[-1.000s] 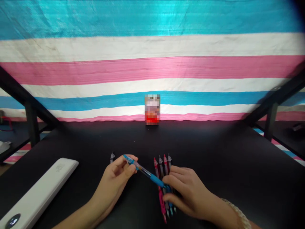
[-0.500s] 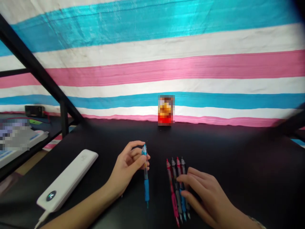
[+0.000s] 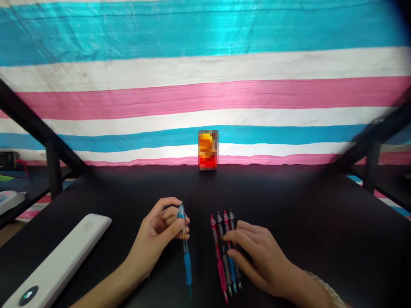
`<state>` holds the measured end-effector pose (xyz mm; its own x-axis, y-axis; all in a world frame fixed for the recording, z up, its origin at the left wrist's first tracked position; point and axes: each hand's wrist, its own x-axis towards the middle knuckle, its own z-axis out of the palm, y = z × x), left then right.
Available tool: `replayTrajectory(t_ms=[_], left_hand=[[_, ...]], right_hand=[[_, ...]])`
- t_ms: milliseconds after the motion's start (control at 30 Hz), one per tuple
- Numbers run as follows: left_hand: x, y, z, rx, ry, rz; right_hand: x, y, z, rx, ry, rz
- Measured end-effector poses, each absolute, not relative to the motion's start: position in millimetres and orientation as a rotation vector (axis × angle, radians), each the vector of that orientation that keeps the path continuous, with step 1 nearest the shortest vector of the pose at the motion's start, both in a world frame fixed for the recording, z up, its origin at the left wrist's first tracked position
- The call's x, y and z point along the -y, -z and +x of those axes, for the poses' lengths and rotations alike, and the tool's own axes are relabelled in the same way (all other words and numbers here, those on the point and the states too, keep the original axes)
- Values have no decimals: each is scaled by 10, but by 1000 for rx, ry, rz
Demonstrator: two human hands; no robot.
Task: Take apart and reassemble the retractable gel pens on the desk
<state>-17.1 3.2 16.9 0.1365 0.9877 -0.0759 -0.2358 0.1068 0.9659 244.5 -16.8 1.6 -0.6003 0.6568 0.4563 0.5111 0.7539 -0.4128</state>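
My left hand (image 3: 162, 231) pinches a blue click pen (image 3: 187, 265) near its top, between thumb and fingers, with the index fingertip on the click button. The pen's tip points down toward the front of the table. To the right, several click pens lie side by side: a pink pen (image 3: 221, 271), a dark grey pen (image 3: 226, 269), a pen with a red top and blue grip (image 3: 233, 271), and a grey pen at the right. My right hand (image 3: 261, 254) rests over their right side, index finger and thumb apart and touching the pens.
A white power bank (image 3: 61, 263) with a small round display lies at the left of the black table (image 3: 154, 184). At the back edge stands a small blurred red and yellow box (image 3: 208, 152). Black frame bars (image 3: 28, 117) slant at both sides, before a striped sheet (image 3: 205, 94).
The view has turned slightly to the right, so everything sits further left. Both hands keep nearly the same pose over the pens.
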Motion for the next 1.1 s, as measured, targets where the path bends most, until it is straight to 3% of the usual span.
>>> replayTrajectory(t_ms=[733, 1100], left_hand=[[-215, -250, -380, -984, -1254, 1138], [-452, -308, -687, -1477, -1048, 1660]], right_hand=[[156, 49, 2447, 2309, -273, -805], [149, 81, 2438, 2313, -229, -796]])
